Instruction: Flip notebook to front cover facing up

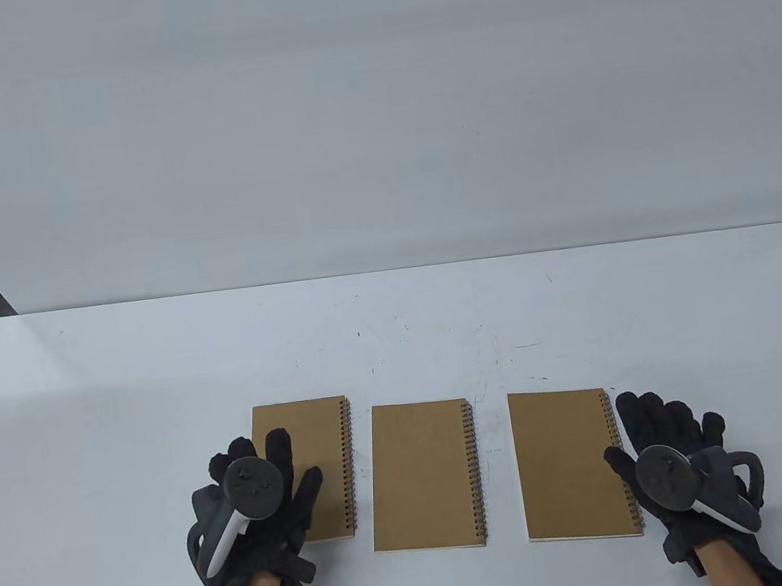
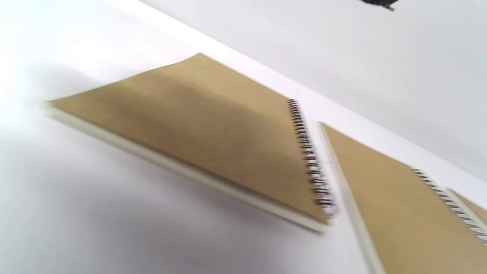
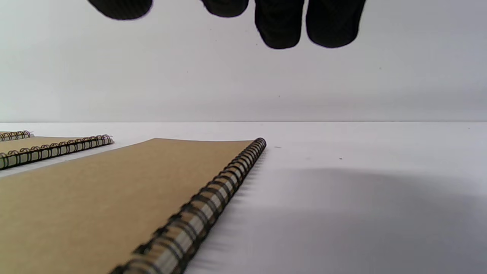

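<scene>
Plainly, from the table view, three kraft notebooks lie flat in a row on the white bench (image 1: 119, 375), each with its wire spiral along its right edge. The left hand (image 1: 261, 504) hangs over the left notebook (image 1: 319, 456), fingers spread and the grip wide, holding nothing; whether the fingertips touch the cover cannot be told. The right hand (image 1: 677, 463) sits just beside the spiral of the right notebook (image 1: 568, 464), fingers loosely extended, also holding nothing. The middle notebook (image 1: 421, 478) lies apart from both hands.

From the left wrist view, blurred, the left notebook (image 2: 213, 140) shows a thin pale page block under a card cover, whose far corner lifts slightly. It looks light and only moderately stiff, so it will likely sag or fan open if lifted by one cover alone.

From the right wrist view, the fingertips (image 3: 279, 28) hang well above the bench, beside the right notebook (image 3: 95, 198). Its spiral (image 3: 213, 198) is the rigid edge and a natural hinge. My judgement: pinch through the whole thickness at the open long edge, opposite the spiral, and roll it over; the matte card should not slip.
</scene>
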Demonstrator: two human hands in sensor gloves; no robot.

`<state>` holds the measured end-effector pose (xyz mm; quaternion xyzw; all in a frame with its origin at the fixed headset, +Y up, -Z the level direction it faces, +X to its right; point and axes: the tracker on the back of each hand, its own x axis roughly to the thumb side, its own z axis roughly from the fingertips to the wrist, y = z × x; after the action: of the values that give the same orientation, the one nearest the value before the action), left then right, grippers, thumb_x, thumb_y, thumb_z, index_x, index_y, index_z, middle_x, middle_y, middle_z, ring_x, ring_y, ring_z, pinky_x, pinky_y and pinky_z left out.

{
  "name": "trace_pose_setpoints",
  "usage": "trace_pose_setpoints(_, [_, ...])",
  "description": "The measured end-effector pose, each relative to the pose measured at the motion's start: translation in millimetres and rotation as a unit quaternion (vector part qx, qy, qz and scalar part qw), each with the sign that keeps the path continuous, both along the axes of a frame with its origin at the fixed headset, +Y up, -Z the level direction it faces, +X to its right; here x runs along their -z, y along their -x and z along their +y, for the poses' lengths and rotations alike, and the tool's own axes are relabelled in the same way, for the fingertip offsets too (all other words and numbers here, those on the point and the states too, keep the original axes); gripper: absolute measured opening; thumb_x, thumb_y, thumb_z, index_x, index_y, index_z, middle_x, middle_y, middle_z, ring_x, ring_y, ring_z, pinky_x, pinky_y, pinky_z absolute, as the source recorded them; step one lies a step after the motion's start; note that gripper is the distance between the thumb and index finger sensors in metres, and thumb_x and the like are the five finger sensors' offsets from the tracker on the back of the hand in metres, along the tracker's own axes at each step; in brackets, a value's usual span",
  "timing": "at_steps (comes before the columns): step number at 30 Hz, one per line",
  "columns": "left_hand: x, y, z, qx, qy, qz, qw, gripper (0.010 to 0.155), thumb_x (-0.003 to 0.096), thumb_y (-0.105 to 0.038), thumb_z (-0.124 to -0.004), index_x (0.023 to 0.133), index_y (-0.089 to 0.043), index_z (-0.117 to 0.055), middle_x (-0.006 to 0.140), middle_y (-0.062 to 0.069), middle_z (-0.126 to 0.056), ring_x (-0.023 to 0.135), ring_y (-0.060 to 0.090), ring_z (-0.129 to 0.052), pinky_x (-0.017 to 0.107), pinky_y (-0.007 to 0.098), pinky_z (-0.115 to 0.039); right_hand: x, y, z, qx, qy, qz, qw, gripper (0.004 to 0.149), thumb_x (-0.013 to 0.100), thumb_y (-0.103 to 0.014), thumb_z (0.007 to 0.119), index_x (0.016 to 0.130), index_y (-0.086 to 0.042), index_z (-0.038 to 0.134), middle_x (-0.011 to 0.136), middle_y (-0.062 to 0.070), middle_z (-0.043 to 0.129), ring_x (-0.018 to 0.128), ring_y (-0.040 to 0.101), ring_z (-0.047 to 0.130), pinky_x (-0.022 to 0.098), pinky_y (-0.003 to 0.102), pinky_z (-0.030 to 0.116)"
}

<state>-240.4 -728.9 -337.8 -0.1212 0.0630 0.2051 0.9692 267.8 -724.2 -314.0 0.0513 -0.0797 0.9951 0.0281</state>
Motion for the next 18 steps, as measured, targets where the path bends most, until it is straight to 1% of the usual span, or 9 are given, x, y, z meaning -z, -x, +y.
trace_pose_setpoints(3, [3,3,-14,-0.001,0.039,0.003,0.999,0.079,0.0566,-0.063,-0.05,0.118,-0.034,-0.011,0.116,0.02,0.008,0.102,0.054,0.011,0.062,0.082,-0.011,2,1,-2,-0.017,0.018,0.0,1.0,0.071,0.055,-0.053,0.056,0.112,-0.012,0.041,0.115,0.027,0.059,0.096,0.057,0.062,0.06,0.079,0.04])
trace_pose_setpoints(5, [4,-2,-16,0.013,0.051,-0.003,0.999,0.079,0.0566,-0.063,-0.051,0.118,-0.033,-0.01,0.116,0.02,0.008,0.102,0.055,0.011,0.062,0.082,-0.011,2,2,-1,-0.012,0.016,0.003,1.0,0.071,0.055,-0.053,0.056,0.112,-0.012,0.041,0.115,0.028,0.06,0.096,0.057,0.062,0.06,0.079,0.04])
trace_pose_setpoints(7, [3,-11,-11,0.038,0.041,-0.014,0.998,0.08,0.057,-0.063,-0.051,0.117,-0.033,-0.009,0.116,0.02,0.008,0.101,0.055,0.011,0.062,0.082,-0.011,1,2,2,-0.003,0.014,0.008,1.0,0.071,0.055,-0.052,0.056,0.112,-0.012,0.041,0.115,0.027,0.059,0.096,0.057,0.062,0.06,0.079,0.039])
trace_pose_setpoints(9, [-1,-22,-2,0.063,0.047,-0.018,0.997,0.08,0.0581,-0.061,-0.051,0.118,-0.028,-0.009,0.116,0.023,0.006,0.1,0.058,0.01,0.061,0.082,-0.011,0,2,4,0.001,0.007,0.007,1.0,0.072,0.055,-0.052,0.056,0.112,-0.011,0.04,0.115,0.028,0.06,0.096,0.057,0.062,0.06,0.079,0.039])
trace_pose_setpoints(10, [-2,-27,2,0.071,0.046,-0.022,0.996,0.08,0.0582,-0.061,-0.051,0.117,-0.028,-0.008,0.116,0.023,0.007,0.1,0.058,0.01,0.061,0.082,-0.011,-1,2,5,0.003,0.001,0.007,1.0,0.072,0.055,-0.052,0.056,0.112,-0.01,0.04,0.115,0.027,0.06,0.096,0.057,0.062,0.06,0.079,0.04])
trace_pose_setpoints(13, [-7,-46,12,0.091,0.019,-0.045,0.995,0.08,0.0588,-0.06,-0.051,0.117,-0.027,-0.008,0.117,0.024,0.004,0.1,0.061,0.007,0.061,0.083,-0.013,-1,1,8,0.01,-0.002,0.003,1.0,0.073,0.055,-0.052,0.056,0.112,-0.009,0.038,0.114,0.028,0.06,0.096,0.057,0.062,0.06,0.079,0.04])
trace_pose_setpoints(15, [-9,-56,13,0.102,0.017,-0.062,0.993,0.082,0.0588,-0.061,-0.051,0.117,-0.026,-0.005,0.117,0.025,0.003,0.1,0.061,0.006,0.061,0.083,-0.014,0,-1,8,0.013,-0.001,0.002,1.0,0.073,0.055,-0.052,0.056,0.112,-0.009,0.038,0.114,0.028,0.06,0.096,0.057,0.062,0.06,0.079,0.039])
trace_pose_setpoints(18, [-9,-69,9,0.107,0.025,-0.081,0.991,0.082,0.0591,-0.06,-0.051,0.116,-0.025,-0.003,0.117,0.026,0.001,0.1,0.062,0.005,0.061,0.083,-0.015,-1,-4,8,0.018,0.0,-0.004,1.0,0.074,0.055,-0.052,0.056,0.112,-0.008,0.038,0.114,0.028,0.061,0.096,0.057,0.063,0.06,0.079,0.04])
